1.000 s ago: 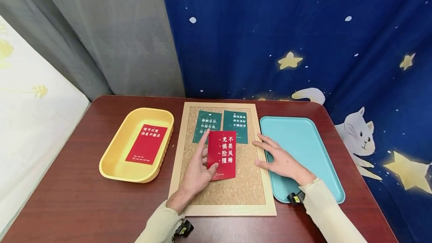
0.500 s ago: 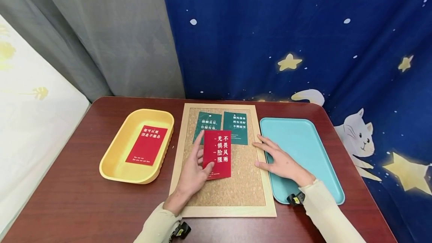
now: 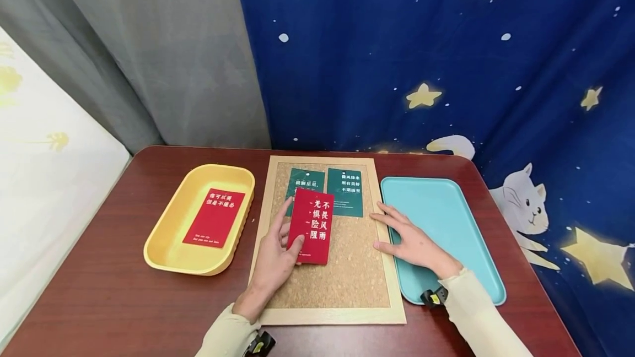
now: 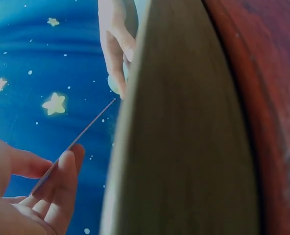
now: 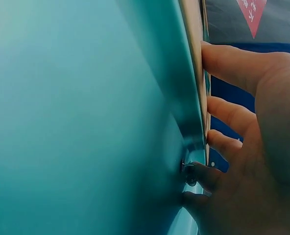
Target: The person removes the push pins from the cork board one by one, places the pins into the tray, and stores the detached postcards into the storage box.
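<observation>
My left hand (image 3: 275,252) pinches a red card (image 3: 312,227) with white Chinese lettering between thumb and fingers. The card is held over a wood-framed corkboard (image 3: 347,285), tilted and seen nearly edge-on in the left wrist view. Two green cards lie side by side on the upper cork: the left green card (image 3: 310,174) is partly covered by the red one, while the right green card (image 3: 345,191) shows almost whole. Fingers spread, my right hand (image 3: 414,238) rests its fingertips on the board's right frame strip, its palm over the blue tray's edge.
Left of the board, a yellow basket (image 3: 171,241) holds another red card (image 3: 214,218). A shallow blue tray (image 3: 441,208) stands against the board's right side. Beneath them is a dark reddish-brown table (image 3: 109,291), with curtains behind. A small dark object (image 5: 189,172) shows beside the right fingers in the right wrist view.
My left hand has drawn the red card to the left, uncovering more of the right green card. The right hand stays at the frame. The whole head view has shifted slightly.
</observation>
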`<state>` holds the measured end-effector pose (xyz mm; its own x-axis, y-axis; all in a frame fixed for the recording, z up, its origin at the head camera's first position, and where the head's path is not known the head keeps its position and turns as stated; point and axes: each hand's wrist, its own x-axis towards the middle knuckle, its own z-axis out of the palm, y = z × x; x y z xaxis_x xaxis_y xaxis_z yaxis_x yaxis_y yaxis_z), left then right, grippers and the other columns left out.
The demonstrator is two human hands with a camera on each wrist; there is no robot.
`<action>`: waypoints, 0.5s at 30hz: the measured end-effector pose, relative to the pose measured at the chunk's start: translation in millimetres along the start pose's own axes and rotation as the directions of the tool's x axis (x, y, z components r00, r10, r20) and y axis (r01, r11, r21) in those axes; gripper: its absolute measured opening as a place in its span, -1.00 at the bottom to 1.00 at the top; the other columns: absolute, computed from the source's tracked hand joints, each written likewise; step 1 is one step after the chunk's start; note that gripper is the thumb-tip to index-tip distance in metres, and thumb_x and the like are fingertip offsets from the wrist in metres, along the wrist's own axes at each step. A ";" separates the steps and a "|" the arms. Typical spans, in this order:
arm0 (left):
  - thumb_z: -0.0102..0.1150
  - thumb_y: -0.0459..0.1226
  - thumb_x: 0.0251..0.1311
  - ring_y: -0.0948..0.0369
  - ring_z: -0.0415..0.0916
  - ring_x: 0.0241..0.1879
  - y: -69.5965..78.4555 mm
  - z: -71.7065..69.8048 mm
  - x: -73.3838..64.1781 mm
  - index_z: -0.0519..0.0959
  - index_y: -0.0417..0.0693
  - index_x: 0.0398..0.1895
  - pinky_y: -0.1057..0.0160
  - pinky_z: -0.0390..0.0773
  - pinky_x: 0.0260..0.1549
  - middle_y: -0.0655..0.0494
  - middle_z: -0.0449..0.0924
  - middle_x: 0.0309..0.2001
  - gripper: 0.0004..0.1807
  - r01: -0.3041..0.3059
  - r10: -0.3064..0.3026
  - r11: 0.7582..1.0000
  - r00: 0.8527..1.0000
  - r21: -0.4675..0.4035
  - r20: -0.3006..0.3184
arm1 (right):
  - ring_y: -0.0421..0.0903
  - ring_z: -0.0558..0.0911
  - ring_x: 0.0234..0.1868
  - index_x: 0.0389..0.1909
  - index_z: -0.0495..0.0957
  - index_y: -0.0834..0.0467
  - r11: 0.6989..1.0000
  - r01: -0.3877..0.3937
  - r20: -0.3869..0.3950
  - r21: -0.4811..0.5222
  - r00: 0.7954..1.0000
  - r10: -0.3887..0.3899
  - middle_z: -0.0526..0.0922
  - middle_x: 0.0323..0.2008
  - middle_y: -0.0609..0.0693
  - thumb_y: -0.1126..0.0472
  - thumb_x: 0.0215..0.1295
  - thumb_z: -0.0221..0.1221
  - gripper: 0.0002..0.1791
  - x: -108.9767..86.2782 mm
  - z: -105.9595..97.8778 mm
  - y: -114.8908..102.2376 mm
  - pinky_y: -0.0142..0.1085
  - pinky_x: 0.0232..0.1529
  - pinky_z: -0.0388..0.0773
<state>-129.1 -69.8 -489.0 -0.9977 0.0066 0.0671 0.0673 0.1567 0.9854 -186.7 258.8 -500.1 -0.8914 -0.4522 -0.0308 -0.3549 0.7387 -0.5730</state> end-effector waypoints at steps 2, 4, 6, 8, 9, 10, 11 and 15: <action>0.26 -0.47 0.34 0.07 0.79 -0.23 -0.3 -1.3 -0.3 0.09 0.42 0.65 0.20 0.78 -0.45 -0.12 0.65 0.15 -0.04 0.006 -0.006 1.000 1.000 -0.003 0.002 | 0.28 0.07 0.67 0.54 0.36 -0.06 1.000 -0.001 0.000 -0.001 1.000 0.001 0.11 0.67 0.05 -0.14 0.36 0.34 -0.23 -0.5 0.0 -0.1 0.38 0.47 0.25; 0.25 -0.47 0.35 0.11 0.78 -0.32 -0.3 -2.6 -0.5 0.09 0.46 0.64 0.18 0.75 -0.54 -0.12 0.63 0.17 -0.04 0.013 -0.013 1.000 1.000 -0.005 0.001 | 0.28 0.06 0.67 0.54 0.36 -0.06 1.000 -0.002 0.003 -0.001 1.000 0.002 0.11 0.67 0.06 -0.14 0.37 0.34 -0.23 -0.9 0.1 -0.1 0.39 0.47 0.24; 0.26 -0.46 0.35 0.15 0.77 -0.37 0.6 -4.1 -0.6 0.09 0.47 0.64 0.18 0.74 -0.57 -0.10 0.62 0.18 -0.04 0.013 -0.013 1.000 1.000 0.004 -0.003 | 0.29 0.06 0.67 0.54 0.36 -0.06 1.000 -0.003 0.005 -0.001 1.000 0.003 0.11 0.67 0.06 -0.14 0.37 0.33 -0.23 -1.1 0.1 0.0 0.40 0.47 0.23; 0.26 -0.45 0.36 0.17 0.76 -0.40 1.9 -6.2 -0.5 0.10 0.45 0.64 0.17 0.74 -0.57 -0.10 0.62 0.19 -0.05 0.003 -0.003 1.000 1.000 0.016 -0.012 | 0.30 0.05 0.67 0.54 0.35 -0.06 1.000 -0.004 0.005 -0.004 1.000 0.004 0.10 0.68 0.06 -0.14 0.37 0.33 -0.23 -1.0 -0.1 -0.2 0.41 0.47 0.23; 0.26 -0.44 0.36 0.17 0.76 -0.41 2.6 -7.2 -0.4 0.10 0.44 0.65 0.17 0.74 -0.56 -0.08 0.62 0.19 -0.06 0.001 0.000 1.000 1.000 0.022 -0.017 | 0.30 0.05 0.67 0.54 0.36 -0.06 1.000 -0.004 0.004 -0.005 1.000 0.004 0.10 0.68 0.06 -0.14 0.37 0.33 -0.23 -0.9 -0.2 -0.3 0.41 0.47 0.22; 0.26 -0.44 0.36 0.16 0.76 -0.41 3.2 -8.2 -0.2 0.11 0.44 0.65 0.17 0.74 -0.57 -0.07 0.63 0.20 -0.06 -0.004 0.005 1.000 1.000 0.027 -0.022 | 0.30 0.05 0.67 0.54 0.36 -0.05 1.000 -0.002 0.004 -0.005 1.000 0.002 0.10 0.68 0.06 -0.14 0.37 0.33 -0.23 -0.9 -0.3 -0.3 0.41 0.47 0.23; 0.26 -0.44 0.36 0.16 0.77 -0.40 3.8 -9.2 -0.1 0.12 0.44 0.64 0.17 0.74 -0.57 -0.05 0.63 0.21 -0.07 -0.005 0.006 0.999 1.000 0.032 -0.026 | 0.30 0.06 0.67 0.54 0.36 -0.05 1.000 -0.001 0.004 -0.004 1.000 0.001 0.10 0.68 0.06 -0.14 0.37 0.33 -0.23 -1.0 -0.5 -0.4 0.41 0.47 0.23; 0.25 -0.44 0.37 0.12 0.78 -0.25 5.0 -13.3 -0.3 0.13 0.49 0.63 0.15 0.74 -0.57 0.01 0.63 0.26 -0.07 -0.005 0.006 1.000 0.999 0.029 -0.040 | 0.30 0.06 0.67 0.54 0.36 -0.03 1.000 0.007 0.005 0.003 1.000 -0.007 0.10 0.68 0.07 -0.13 0.38 0.33 -0.23 -1.1 -0.9 -0.9 0.40 0.46 0.24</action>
<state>-128.4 -82.1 -482.0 -0.9963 -0.0314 0.0795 0.0723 0.1848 0.9801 -185.6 259.0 -498.8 -0.8877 -0.4593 -0.0307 -0.3600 0.7342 -0.5757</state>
